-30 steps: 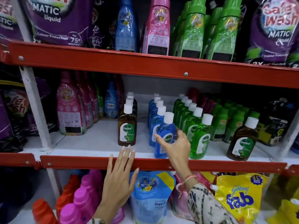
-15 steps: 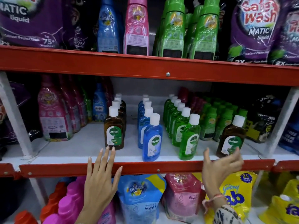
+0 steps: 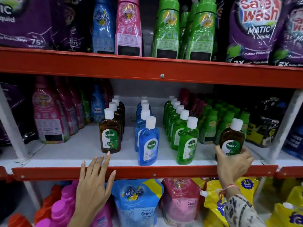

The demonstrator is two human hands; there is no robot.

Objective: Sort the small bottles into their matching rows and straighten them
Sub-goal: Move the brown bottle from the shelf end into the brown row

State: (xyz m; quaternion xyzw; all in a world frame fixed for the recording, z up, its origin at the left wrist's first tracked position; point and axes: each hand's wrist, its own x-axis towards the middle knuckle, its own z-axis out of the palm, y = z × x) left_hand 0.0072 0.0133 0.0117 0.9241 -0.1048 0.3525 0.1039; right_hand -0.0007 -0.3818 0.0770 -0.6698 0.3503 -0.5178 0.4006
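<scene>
Three rows of small white-capped Dettol bottles stand on the middle shelf [image 3: 73, 149]: a brown row [image 3: 110, 135], a blue row [image 3: 148, 143] and a green row [image 3: 187, 141]. A lone brown bottle [image 3: 232, 136] stands upright to the right of the green row, near the shelf's front. My right hand [image 3: 233, 163] is wrapped around its base, thumb on the left, fingers on the right. My left hand [image 3: 94, 181] lies flat with spread fingers over the red front rail [image 3: 147, 172], fingertips just below the front brown bottle, holding nothing.
Small green-capped bottles [image 3: 224, 122] stand behind the lone brown bottle. Pink bottles [image 3: 47, 115] fill the shelf's left, dark pouches [image 3: 264, 122] the right. Tall bottles and purple pouches [image 3: 255, 30] crowd the upper shelf. Refill pouches [image 3: 137, 202] sit below.
My right hand left the front blue bottle, swept right along the rail and closed around the lone brown bottle. My left hand stayed on the rail. The view shifted right.
</scene>
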